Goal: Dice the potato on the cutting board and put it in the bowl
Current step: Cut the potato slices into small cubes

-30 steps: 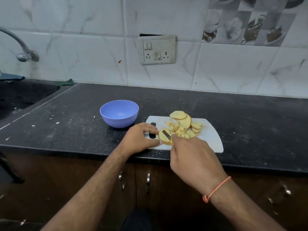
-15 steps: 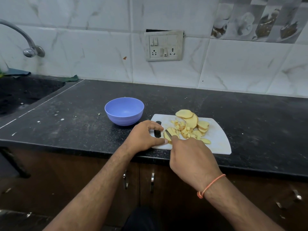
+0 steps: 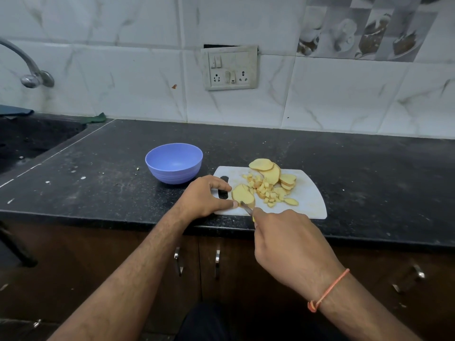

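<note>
We are pinching a potato slice [image 3: 243, 196] with our left hand [image 3: 205, 198] at the cutting board's [image 3: 310, 198] 7 o'clock while our right hand [image 3: 290, 244], fingers curled round the knife [image 3: 246, 207], is cutting so near our thumb that a slip is risking a nick.

**Potato partly diced on the white board, bowl waiting**

We see a white plastic cutting board [image 3: 310, 193] with rounded corners lying flat at the near edge of the counter, its dark handle slot at the left end. On it lie the pale yellow potato pieces: a stack of round slices [image 3: 268, 169] at the far side, a loose heap of small cubes [image 3: 264, 189] in the middle, and one flat slice [image 3: 242, 194] at the near left. A small oval slice [image 3: 291, 201] lies to the right of the cubes. The lavender-blue plastic bowl [image 3: 173, 163] stands upright just left of the board's far corner, and we see nothing inside it.
</note>
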Demonstrator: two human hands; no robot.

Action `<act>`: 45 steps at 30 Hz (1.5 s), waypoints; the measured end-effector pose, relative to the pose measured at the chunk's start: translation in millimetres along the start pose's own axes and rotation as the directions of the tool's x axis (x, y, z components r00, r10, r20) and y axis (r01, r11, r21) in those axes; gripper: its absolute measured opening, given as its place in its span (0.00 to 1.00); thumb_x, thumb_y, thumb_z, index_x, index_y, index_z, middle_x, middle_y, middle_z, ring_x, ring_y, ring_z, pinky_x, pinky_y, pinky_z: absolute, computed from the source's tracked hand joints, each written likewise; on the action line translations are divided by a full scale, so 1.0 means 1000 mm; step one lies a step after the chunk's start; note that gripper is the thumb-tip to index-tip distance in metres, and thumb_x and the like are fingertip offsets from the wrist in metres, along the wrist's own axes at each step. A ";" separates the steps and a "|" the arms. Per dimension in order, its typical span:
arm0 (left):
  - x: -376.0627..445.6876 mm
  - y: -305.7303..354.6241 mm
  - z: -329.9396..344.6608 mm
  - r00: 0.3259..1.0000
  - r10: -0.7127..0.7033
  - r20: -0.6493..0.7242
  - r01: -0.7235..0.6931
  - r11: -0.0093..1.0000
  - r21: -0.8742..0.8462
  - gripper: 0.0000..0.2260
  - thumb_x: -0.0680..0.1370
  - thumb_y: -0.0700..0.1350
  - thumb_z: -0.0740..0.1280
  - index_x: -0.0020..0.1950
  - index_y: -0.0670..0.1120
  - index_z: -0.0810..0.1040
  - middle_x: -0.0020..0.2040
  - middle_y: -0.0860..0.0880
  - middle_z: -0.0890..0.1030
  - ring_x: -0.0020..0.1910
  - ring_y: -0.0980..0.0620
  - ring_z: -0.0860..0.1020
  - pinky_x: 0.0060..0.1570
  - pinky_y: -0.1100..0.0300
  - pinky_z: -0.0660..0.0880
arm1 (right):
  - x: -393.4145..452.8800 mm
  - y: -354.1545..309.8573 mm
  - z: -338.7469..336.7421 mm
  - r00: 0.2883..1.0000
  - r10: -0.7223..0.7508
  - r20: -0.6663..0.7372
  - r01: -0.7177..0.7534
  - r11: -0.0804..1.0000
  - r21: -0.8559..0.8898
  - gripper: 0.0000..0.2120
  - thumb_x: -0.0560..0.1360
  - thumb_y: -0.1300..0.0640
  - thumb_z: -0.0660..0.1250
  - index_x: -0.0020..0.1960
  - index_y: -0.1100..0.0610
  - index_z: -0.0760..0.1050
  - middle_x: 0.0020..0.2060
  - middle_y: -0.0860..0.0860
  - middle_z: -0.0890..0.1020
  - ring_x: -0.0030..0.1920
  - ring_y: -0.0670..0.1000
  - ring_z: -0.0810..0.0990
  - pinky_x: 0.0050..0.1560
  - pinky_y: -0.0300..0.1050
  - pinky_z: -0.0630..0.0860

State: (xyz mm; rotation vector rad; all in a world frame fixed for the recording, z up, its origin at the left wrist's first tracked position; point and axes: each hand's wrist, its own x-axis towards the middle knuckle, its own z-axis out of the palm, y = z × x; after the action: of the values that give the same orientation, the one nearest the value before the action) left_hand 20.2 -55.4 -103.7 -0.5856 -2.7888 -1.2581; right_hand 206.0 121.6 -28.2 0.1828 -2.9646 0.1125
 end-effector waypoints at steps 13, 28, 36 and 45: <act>-0.008 0.071 0.015 0.986 -0.162 -0.030 0.160 0.896 0.414 0.42 0.66 0.71 0.70 0.77 0.57 0.70 0.70 0.53 0.77 0.68 0.45 0.76 0.66 0.46 0.72 | -0.012 0.049 0.032 0.975 0.140 -0.172 -0.094 0.963 0.252 0.21 0.85 0.47 0.56 0.76 0.45 0.70 0.31 0.43 0.77 0.31 0.45 0.76 0.31 0.43 0.74; 0.004 0.075 0.008 0.967 -0.193 0.168 0.110 0.906 0.408 0.28 0.77 0.55 0.73 0.76 0.52 0.73 0.67 0.55 0.80 0.64 0.52 0.78 0.62 0.57 0.76 | 0.003 0.064 0.051 0.979 0.134 -0.154 -0.099 0.972 0.214 0.22 0.85 0.45 0.52 0.78 0.42 0.64 0.36 0.42 0.78 0.35 0.45 0.77 0.35 0.45 0.76; -0.010 0.034 0.000 0.998 -0.020 0.055 0.008 0.978 0.209 0.25 0.72 0.58 0.78 0.69 0.57 0.81 0.58 0.61 0.81 0.52 0.65 0.78 0.50 0.69 0.72 | 0.003 0.058 0.054 0.975 0.127 -0.184 -0.080 0.967 0.241 0.23 0.85 0.46 0.53 0.79 0.44 0.64 0.33 0.42 0.77 0.32 0.44 0.75 0.30 0.41 0.69; -0.007 0.011 0.010 0.996 -0.071 -0.056 0.074 0.996 0.041 0.17 0.68 0.59 0.82 0.55 0.61 0.87 0.54 0.61 0.83 0.52 0.59 0.79 0.53 0.59 0.76 | 0.017 0.031 0.052 0.979 0.107 -0.171 -0.076 0.981 0.179 0.24 0.85 0.46 0.51 0.81 0.46 0.61 0.35 0.45 0.75 0.34 0.48 0.72 0.29 0.42 0.61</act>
State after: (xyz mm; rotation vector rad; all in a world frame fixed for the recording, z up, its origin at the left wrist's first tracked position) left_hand 31.3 -43.5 -104.2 -0.4450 -2.8082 -1.2043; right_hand 177.1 145.6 -78.3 0.0529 -2.7817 0.3764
